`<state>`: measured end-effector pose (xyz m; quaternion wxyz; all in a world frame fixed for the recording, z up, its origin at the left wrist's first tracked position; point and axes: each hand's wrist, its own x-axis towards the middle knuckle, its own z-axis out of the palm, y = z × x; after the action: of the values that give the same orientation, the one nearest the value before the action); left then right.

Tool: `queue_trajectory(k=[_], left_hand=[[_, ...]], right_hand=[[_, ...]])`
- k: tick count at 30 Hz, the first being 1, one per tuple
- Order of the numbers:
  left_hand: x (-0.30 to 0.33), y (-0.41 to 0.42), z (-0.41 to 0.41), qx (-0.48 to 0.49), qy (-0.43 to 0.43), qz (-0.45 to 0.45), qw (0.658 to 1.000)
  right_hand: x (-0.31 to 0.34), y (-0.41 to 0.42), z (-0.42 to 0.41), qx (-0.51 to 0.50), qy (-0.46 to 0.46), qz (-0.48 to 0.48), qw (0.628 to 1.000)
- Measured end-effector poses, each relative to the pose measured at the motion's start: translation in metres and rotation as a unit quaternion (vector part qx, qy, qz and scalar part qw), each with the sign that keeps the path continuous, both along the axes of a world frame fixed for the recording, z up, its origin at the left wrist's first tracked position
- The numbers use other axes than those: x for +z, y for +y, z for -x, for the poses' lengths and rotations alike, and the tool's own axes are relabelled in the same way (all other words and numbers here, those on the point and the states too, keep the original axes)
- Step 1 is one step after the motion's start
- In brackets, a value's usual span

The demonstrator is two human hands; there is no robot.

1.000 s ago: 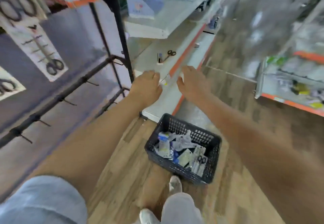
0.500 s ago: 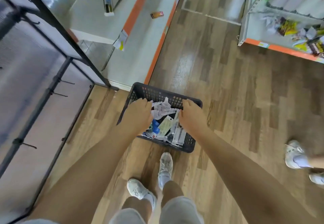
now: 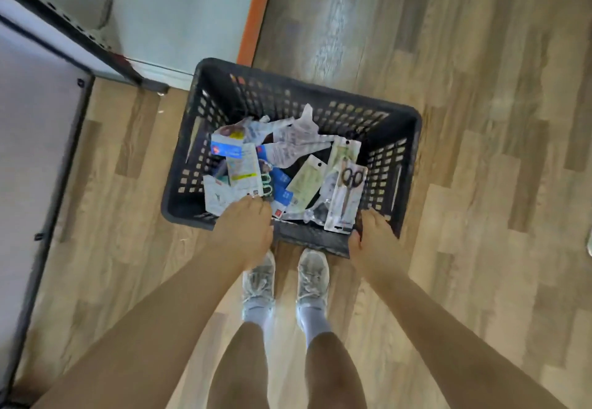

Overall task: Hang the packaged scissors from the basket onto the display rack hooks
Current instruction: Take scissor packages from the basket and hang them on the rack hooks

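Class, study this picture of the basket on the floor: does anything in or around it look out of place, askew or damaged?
The packets in the black basket lie jumbled at all angles, not stacked. Crumpled clear wrapping sits among them, seemingly empty. One packaged scissors leans against the near right wall. Nothing has spilled onto the wooden floor.

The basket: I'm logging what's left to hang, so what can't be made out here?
- Head view: package count in the basket unclear; packs overlap.
- Left hand: fingertips hidden behind its back; grip uncertain.
- Right hand: fingers hidden at the rim.
- Package print: blurred.
- Rack hooks: outside the frame.
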<state>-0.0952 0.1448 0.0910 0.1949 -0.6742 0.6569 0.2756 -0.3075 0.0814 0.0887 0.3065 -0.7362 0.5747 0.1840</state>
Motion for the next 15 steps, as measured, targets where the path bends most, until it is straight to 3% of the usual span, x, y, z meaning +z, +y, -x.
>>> queue_trajectory(k=[5,11,15], left_hand=[[-0.085,-0.016,-0.02,0.088,0.004,-0.016,0.996],[-0.181,-0.047,-0.026,0.116,0.036,-0.025,0.992],[-0.235,-0.08,-0.033,0.189,0.113,-0.007,0.975]], right_hand=[[-0.093,-0.024,-0.011,-0.063,-0.018,-0.011,0.998],[-0.185,-0.067,-0.001,-0.342,-0.02,-0.092,0.935],[-0.229,-0.1,0.002,-0.359,0.02,-0.176,0.916]])
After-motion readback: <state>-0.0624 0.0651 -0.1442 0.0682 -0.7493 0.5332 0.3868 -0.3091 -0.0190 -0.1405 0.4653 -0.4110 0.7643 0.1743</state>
